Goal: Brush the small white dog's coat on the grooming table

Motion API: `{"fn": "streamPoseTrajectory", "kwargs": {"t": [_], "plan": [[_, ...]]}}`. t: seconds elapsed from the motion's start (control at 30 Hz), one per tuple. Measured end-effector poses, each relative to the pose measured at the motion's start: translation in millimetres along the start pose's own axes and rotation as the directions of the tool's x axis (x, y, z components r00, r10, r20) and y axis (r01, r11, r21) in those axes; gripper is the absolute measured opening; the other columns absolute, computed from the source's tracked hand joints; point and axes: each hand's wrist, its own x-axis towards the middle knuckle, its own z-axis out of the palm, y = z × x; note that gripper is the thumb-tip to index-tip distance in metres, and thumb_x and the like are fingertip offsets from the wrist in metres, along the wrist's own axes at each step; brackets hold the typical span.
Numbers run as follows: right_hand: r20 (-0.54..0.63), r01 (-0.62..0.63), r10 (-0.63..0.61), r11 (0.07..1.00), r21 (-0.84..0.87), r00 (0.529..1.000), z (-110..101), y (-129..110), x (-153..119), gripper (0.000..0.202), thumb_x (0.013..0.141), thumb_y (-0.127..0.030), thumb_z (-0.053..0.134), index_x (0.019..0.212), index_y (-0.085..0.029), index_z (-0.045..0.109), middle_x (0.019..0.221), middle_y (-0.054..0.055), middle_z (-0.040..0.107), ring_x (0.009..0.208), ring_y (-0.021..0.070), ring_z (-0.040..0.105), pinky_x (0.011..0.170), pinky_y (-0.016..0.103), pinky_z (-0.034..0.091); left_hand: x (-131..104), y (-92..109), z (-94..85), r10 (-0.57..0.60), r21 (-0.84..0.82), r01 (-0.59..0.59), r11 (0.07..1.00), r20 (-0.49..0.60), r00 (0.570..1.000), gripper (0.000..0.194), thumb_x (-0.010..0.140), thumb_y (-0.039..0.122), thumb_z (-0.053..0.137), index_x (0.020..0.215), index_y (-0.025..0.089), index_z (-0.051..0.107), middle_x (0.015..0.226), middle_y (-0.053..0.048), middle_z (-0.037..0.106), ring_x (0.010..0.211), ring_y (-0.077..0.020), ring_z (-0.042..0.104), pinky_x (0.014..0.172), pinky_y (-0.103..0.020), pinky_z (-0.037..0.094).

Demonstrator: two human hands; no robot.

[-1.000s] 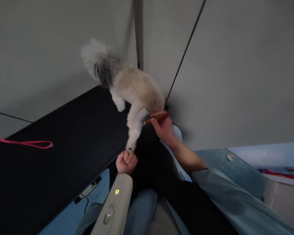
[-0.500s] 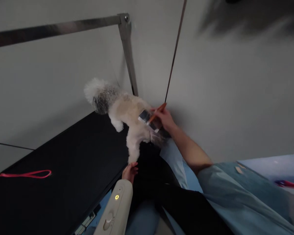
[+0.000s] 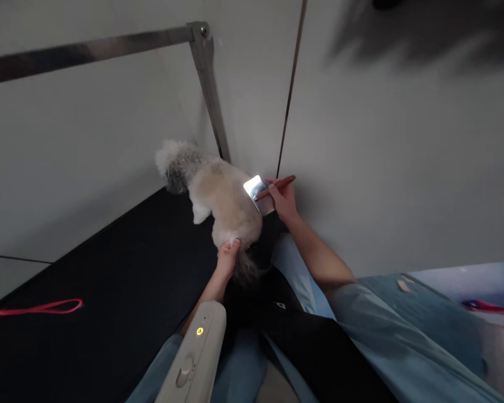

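Small fluffy dog, cream body with grey and white head fur (image 3: pixel 224 196), is at the far right part of a flat black surface (image 3: pixel 130 268), rump and darker tail toward the near side, head toward the far left.

Right hand (image 3: pixel 283 198) closed round the brown handle of a flat brush with a shiny silver rectangular head (image 3: pixel 252 186); head is at the right side of the dog's back, glare on it, exact contact can't tell. Left hand (image 3: pixel 228 254) on the dog's rump, thumb up, other fingers partly hidden; can't tell if it grips. Hands well apart, one each side of the rump.

Near centre: off-white elongated device with slider and lit yellow button (image 3: pixel 195 358), in front of the left forearm. Pink-red strap loop (image 3: pixel 37 308) lies on the surface at left, well apart from dog. Grey metal bar (image 3: pixel 88 52) crosses far left, jointed to a post going down behind dog. Plain grey wall (image 3: pixel 403 168) behind. Light blue sleeve (image 3: pixel 373 319) on right arm. Red-and-blue item (image 3: pixel 491 307) at far right edge, too blurred to name.
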Motion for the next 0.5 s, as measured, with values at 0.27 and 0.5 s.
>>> {"fn": "streamPoseTrajectory", "kwargs": {"t": [0.27, 0.5], "plan": [[0.141, 0.119, -0.097, 0.98, -0.157, 0.985, 36.8, -9.5, -29.0, 0.026, 0.085, -0.044, 0.062, 0.094, -0.02, 0.065, 0.094, 0.006, 0.072, 0.086, 0.0195, 0.068, 0.084, 0.037, 0.055, -25.8, 16.7, -68.0, 0.164, 0.151, -0.156, 0.976, -0.04, 0.986, 0.051, 0.06, 0.061, 0.082, 0.066, 0.016, 0.06, 0.059, 0.003, 0.055, 0.055, -0.0099, 0.045, 0.056, -0.022, 0.039], [0.333, 0.096, -0.052, 0.988, -0.118, 0.942, 90.0, -29.6, -64.0, 0.023, 0.091, -0.043, 0.061, 0.091, -0.02, 0.064, 0.087, 0.007, 0.073, 0.078, 0.0207, 0.067, 0.075, 0.036, 0.057, -74.3, 22.4, -128.8, 0.153, 0.161, -0.127, 0.979, -0.162, 0.975, 0.055, 0.057, 0.065, 0.083, 0.066, 0.016, 0.059, 0.055, 0.003, 0.051, 0.051, -0.01, 0.044, 0.052, -0.022, 0.037]]}}
